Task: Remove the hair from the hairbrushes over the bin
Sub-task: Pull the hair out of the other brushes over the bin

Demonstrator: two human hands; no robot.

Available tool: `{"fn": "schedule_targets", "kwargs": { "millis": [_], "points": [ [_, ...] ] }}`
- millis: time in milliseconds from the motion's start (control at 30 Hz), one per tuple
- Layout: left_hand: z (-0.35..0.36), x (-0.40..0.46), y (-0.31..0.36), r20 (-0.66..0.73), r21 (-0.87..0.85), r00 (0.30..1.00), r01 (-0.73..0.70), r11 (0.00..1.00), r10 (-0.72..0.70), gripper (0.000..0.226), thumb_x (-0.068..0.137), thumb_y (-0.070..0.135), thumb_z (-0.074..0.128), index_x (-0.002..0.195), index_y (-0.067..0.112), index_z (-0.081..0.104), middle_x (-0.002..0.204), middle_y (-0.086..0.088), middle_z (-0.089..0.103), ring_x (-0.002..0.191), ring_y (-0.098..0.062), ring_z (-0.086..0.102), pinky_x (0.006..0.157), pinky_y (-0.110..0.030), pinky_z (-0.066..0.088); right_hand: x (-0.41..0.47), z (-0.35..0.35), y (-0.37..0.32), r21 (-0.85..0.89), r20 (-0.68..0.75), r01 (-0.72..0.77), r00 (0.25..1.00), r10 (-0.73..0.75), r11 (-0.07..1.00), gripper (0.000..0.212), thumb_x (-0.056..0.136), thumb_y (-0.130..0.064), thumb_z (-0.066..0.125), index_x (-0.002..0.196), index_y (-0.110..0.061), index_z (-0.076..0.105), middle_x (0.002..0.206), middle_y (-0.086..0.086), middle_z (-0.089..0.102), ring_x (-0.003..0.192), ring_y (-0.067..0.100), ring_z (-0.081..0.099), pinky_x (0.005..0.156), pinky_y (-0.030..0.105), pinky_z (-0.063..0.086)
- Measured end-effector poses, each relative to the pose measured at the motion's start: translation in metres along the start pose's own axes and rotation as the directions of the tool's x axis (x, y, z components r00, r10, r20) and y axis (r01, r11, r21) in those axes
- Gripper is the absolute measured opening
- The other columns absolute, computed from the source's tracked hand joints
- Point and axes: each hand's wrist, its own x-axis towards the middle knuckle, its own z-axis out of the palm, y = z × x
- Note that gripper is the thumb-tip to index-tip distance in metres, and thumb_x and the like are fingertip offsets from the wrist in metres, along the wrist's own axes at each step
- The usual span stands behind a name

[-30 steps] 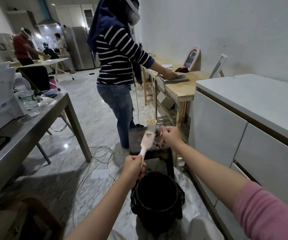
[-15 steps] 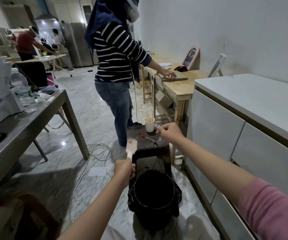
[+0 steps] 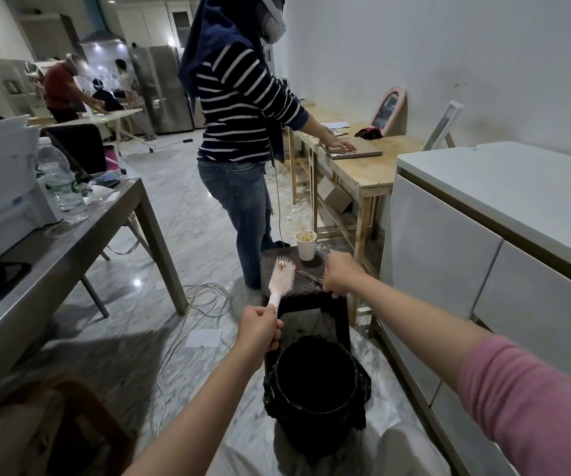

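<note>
My left hand grips the handle of a white paddle hairbrush, held upright at the left front edge of a dark woven stool. Reddish hair sits among its bristles. My right hand is closed over the stool's right side, on the end of a thin red-and-dark tool lying on the stool. A black bin lined with a dark bag stands on the floor below my hands, in front of the stool.
A paper cup stands at the back of the stool. A person in a striped top stands just behind it at a wooden table. White cabinets run along the right, a grey table on the left, cables on the floor.
The brush swung left away from the stool, then came back up beside it. My right hand lowered from above the stool onto the thin tool.
</note>
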Motion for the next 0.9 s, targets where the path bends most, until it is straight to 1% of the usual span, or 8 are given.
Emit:
{"fn": "schedule_targets", "kwargs": {
  "millis": [100,233,300,367,467,600,800,900],
  "points": [
    [0.000,0.000,-0.003,0.014,0.031,1.000,-0.013,0.999,0.012,0.025,0.100,0.017,0.040,0.083,0.002,0.050,0.063,-0.007,0.052,0.041,-0.012,0.039,0.038,-0.019,0.029,0.001,0.003,0.000,0.123,-0.144,0.049,0.989,-0.031,0.991,0.017,0.072,-0.018,0.078,0.072,-0.009,0.064,0.073,0.004,0.068,0.069,0.015,0.064,0.060,0.027,0.053],
    [0.005,0.000,-0.007,0.020,0.094,0.999,-0.046,0.994,0.045,0.024,0.098,0.018,0.043,0.090,-0.002,0.052,0.057,-0.006,0.052,0.033,-0.010,0.039,0.036,-0.018,0.028,-0.003,0.005,-0.005,0.418,-0.190,0.159,0.978,-0.085,0.894,0.036,0.076,-0.033,0.077,0.102,-0.010,0.066,0.089,0.007,0.067,0.080,0.014,0.060,0.066,0.021,0.046],
    [0.009,-0.003,-0.010,0.020,0.136,0.995,-0.097,0.986,0.095,0.023,0.096,0.019,0.045,0.095,-0.003,0.052,0.060,-0.006,0.055,0.035,-0.011,0.042,0.036,-0.019,0.031,-0.004,0.006,-0.008,0.432,-0.187,0.200,0.974,-0.130,0.879,0.052,0.074,-0.039,0.078,0.115,-0.011,0.064,0.098,0.005,0.064,0.088,0.015,0.060,0.073,0.022,0.045],
    [0.014,-0.010,-0.012,0.012,0.212,0.981,-0.192,0.958,0.194,0.016,0.094,0.023,0.047,0.091,0.008,0.050,0.069,-0.009,0.061,0.046,-0.015,0.049,0.043,-0.025,0.038,-0.003,0.007,-0.011,0.408,-0.181,0.193,0.975,-0.128,0.892,0.058,0.073,-0.037,0.080,0.120,-0.008,0.063,0.106,0.007,0.066,0.095,0.017,0.062,0.078,0.024,0.046],
    [0.018,-0.020,-0.012,-0.033,0.331,0.940,-0.309,0.891,0.339,0.013,0.093,0.024,0.051,0.086,0.013,0.049,0.075,-0.003,0.061,0.063,-0.017,0.055,0.056,-0.030,0.042,-0.003,0.007,-0.017,0.447,-0.223,0.174,0.972,-0.080,0.878,0.048,0.074,-0.028,0.081,0.113,-0.005,0.068,0.109,0.011,0.070,0.101,0.020,0.065,0.087,0.028,0.051],
    [0.019,-0.027,-0.012,-0.052,0.369,0.905,-0.376,0.850,0.423,0.011,0.093,0.020,0.052,0.089,0.010,0.052,0.074,0.003,0.058,0.066,-0.015,0.055,0.053,-0.026,0.039,-0.006,0.007,-0.027,0.432,-0.273,0.145,0.962,-0.024,0.890,0.030,0.078,-0.021,0.077,0.103,-0.004,0.073,0.108,0.010,0.072,0.109,0.019,0.063,0.089,0.026,0.045],
    [0.019,-0.028,-0.014,-0.061,0.392,0.875,-0.421,0.818,0.479,0.008,0.093,0.020,0.053,0.090,0.013,0.053,0.076,0.002,0.059,0.069,-0.017,0.057,0.058,-0.029,0.040,-0.003,0.003,-0.026,0.431,-0.338,0.135,0.941,0.021,0.892,0.018,0.078,-0.016,0.077,0.091,-0.003,0.076,0.098,0.011,0.073,0.100,0.019,0.065,0.077,0.022,0.043],
    [0.018,-0.028,-0.014,-0.044,0.399,0.871,-0.434,0.808,0.490,0.008,0.094,0.020,0.053,0.089,0.013,0.054,0.074,0.006,0.057,0.065,-0.008,0.053,0.053,-0.021,0.039,-0.002,0.006,-0.020,0.358,-0.374,0.166,0.927,-0.021,0.919,0.013,0.083,-0.013,0.071,0.088,-0.003,0.075,0.095,0.012,0.072,0.094,0.022,0.066,0.072,0.024,0.043]
  ]
}}
